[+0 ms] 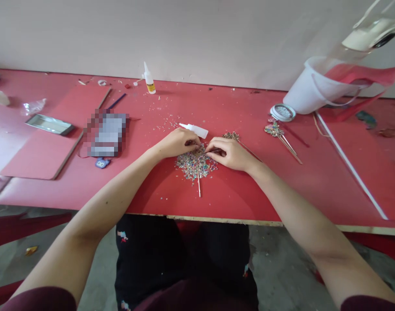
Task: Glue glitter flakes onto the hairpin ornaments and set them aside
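Observation:
A pile of small glittering rhinestones (188,166) lies on the red tabletop in front of me. Across it rests a hairpin (199,181), its thin metal stem pointing towards me. My left hand (180,142) is closed at the hairpin's upper end, its fingertips pinching there; the ornament is mostly hidden. From the right, my right hand (229,153) pinches a thin dark stick (216,150) whose tip reaches the same spot. Just behind my fingers a white glue bottle (197,130) lies on its side. Another hairpin's ornate head (231,136) shows beyond my right hand.
A second glue bottle (150,82) stands upright near the wall. To the left lie a blurred phone-like object (108,134), a small metal tray (50,124) and a blue charm (102,163). At right are a decorated hairpin (275,129), a round container (282,113) and a white bucket (302,88).

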Demonstrator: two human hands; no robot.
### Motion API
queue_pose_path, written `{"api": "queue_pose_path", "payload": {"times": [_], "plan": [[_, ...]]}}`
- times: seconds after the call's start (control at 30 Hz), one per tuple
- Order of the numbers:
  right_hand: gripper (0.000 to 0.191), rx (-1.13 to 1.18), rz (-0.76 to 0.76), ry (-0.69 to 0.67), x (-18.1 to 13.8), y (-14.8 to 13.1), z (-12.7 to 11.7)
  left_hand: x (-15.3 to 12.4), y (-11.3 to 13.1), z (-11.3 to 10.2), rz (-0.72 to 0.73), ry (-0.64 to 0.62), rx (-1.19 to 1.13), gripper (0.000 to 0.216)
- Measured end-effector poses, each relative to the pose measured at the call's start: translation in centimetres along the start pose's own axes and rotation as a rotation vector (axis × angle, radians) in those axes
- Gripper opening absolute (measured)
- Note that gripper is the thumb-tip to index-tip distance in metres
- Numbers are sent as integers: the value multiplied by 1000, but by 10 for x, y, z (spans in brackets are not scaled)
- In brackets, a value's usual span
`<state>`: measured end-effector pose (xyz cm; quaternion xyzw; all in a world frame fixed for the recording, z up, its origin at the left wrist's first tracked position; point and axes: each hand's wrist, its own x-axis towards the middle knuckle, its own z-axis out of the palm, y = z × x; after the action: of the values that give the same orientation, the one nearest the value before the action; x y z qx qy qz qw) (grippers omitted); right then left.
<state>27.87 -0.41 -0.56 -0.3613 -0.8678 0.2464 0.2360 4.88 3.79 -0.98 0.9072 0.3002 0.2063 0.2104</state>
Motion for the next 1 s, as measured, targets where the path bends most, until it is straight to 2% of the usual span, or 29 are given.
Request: {"api": "queue_pose_path", "payload": {"times": [0.47,0.63,0.73,1.0], "plan": [[9,2,-31,21,0,5,0,-6,-2,-6,-32,15,-155,16],[8,35,-21,66,0,8,4,-15,-1,-8,-107,164,-159,17],[8,47,-25,96,1,9,6,-18,-2,-8,-148,204,-207,18],[10,-2,-60,169,1,2,14,-12,-12,-7,-88,157,-237,13]]}}
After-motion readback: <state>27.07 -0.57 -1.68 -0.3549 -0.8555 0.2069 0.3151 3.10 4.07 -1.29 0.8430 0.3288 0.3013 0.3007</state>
